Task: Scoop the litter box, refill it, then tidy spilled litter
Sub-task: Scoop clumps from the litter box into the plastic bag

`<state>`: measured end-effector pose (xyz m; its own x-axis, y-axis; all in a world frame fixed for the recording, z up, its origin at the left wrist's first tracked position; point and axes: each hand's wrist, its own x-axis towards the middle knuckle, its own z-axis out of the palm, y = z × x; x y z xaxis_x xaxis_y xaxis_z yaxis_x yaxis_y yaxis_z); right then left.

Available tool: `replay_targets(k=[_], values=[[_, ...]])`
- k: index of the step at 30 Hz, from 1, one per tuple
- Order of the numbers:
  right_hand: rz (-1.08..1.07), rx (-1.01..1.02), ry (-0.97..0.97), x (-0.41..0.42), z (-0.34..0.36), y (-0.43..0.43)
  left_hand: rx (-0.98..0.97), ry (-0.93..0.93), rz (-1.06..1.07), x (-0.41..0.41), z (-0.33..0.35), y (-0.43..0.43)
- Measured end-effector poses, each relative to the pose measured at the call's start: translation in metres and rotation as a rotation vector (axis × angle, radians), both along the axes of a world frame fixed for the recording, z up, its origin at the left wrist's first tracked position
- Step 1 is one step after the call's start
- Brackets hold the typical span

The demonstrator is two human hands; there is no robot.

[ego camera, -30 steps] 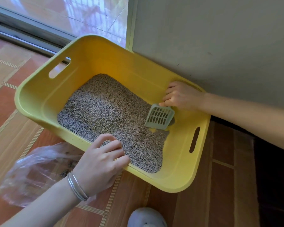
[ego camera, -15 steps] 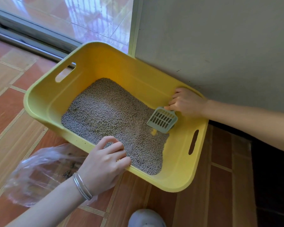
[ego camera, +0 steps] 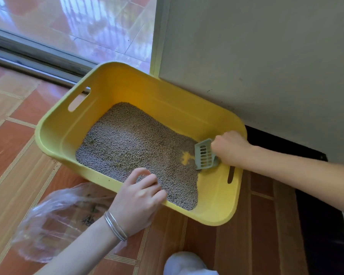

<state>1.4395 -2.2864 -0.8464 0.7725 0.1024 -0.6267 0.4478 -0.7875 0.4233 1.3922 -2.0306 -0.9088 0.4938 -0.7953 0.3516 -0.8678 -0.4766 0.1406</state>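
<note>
A yellow litter box (ego camera: 54, 143) sits on the floor against the wall, partly filled with grey litter (ego camera: 131, 143). My right hand (ego camera: 229, 148) is closed around the handle of a grey-green slotted scoop (ego camera: 205, 156), whose blade stands on edge in the litter at the box's right end. Beside the scoop a small patch of bare yellow bottom (ego camera: 187, 156) shows. My left hand (ego camera: 136, 201), with bangles on the wrist, grips the near rim of the box, fingers curled over the edge.
A clear plastic bag (ego camera: 54, 221) with some dark scooped bits lies on the tiled floor left of my left arm. A grey wall rises behind the box, a glass sliding door at top left. A dark mat (ego camera: 316, 205) lies at right; a white-clad knee (ego camera: 187, 263) below.
My right hand has drawn the scoop toward the right end of the box and turned it more upright, baring a patch of bottom. The left hand stays on the rim.
</note>
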Motion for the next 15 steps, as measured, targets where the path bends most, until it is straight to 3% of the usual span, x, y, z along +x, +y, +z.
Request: replay_targets(k=[7, 15], values=[[-0.59, 0.284, -0.154, -0.04, -0.011, 0.027, -0.091, -0.021, -0.15, 0.009, -0.014, 0.007], [-0.954, 0.334, -0.308, -0.068, -0.03, 0.056, -0.024, 0.046, -0.337, 0.062, -0.04, 0.046]])
